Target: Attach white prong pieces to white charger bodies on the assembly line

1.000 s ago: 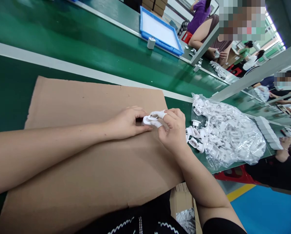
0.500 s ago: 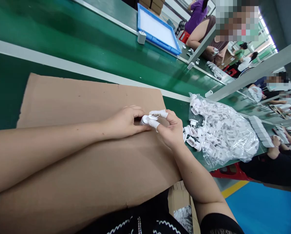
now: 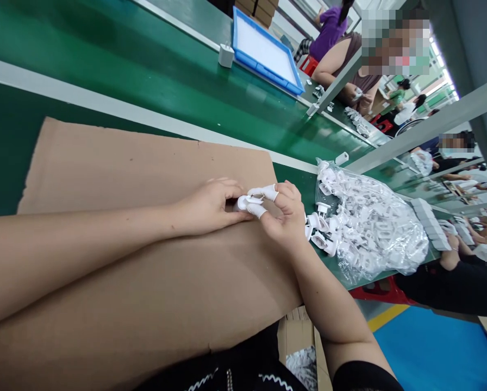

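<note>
**Both hands closed on a small white plastic part (image 3: 243,203), held above a cardboard sheet (image 3: 125,163).**

The left hand (image 3: 208,206) grips the part from one side with curled fingers. The right hand (image 3: 286,220) pinches it from the other, with white finger cots (image 3: 264,191) on its fingertips; the part's full shape appears hidden behind them. A clear plastic bag (image 3: 369,222) of similar white parts lies just beside the right hand on the green conveyor belt (image 3: 105,92), with loose parts (image 3: 317,234) at its edge.
</note>
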`<state>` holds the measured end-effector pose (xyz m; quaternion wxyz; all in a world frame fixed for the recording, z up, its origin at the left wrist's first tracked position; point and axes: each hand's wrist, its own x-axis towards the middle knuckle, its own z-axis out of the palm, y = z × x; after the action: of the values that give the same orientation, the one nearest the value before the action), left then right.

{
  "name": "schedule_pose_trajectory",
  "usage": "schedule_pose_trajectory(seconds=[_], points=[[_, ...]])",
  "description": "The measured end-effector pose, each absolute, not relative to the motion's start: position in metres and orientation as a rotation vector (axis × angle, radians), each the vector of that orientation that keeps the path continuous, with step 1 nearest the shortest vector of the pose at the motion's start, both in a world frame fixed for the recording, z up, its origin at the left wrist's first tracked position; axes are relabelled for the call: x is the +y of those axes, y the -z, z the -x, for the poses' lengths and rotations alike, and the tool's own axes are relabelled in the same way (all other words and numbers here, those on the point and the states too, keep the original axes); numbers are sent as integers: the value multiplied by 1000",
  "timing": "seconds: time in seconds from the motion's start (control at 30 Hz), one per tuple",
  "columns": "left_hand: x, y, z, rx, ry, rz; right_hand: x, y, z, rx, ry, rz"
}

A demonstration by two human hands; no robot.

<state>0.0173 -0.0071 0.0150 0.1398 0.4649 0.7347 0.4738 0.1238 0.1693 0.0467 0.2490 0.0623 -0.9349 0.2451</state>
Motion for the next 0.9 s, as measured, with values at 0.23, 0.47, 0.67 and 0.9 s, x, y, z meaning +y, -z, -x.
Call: schedule_pose_trajectory(seconds=[0.23, 0.47, 0.67, 0.9], points=[[-7, -19, -20, 2092, -1367, -1235, 171, -42, -121, -2538, -690, -144], [-7, -24, -25, 2072, -1392, -1149, 164, -42, -124, -2530, -897, -44], [-5, -23, -24, 2085, -1409, -1173, 164, -35, -121, -2460, -1123, 21], [-6, -24, -22, 2046, -1397, -1187, 163, -24, -126, -2373, -1112, 39]])
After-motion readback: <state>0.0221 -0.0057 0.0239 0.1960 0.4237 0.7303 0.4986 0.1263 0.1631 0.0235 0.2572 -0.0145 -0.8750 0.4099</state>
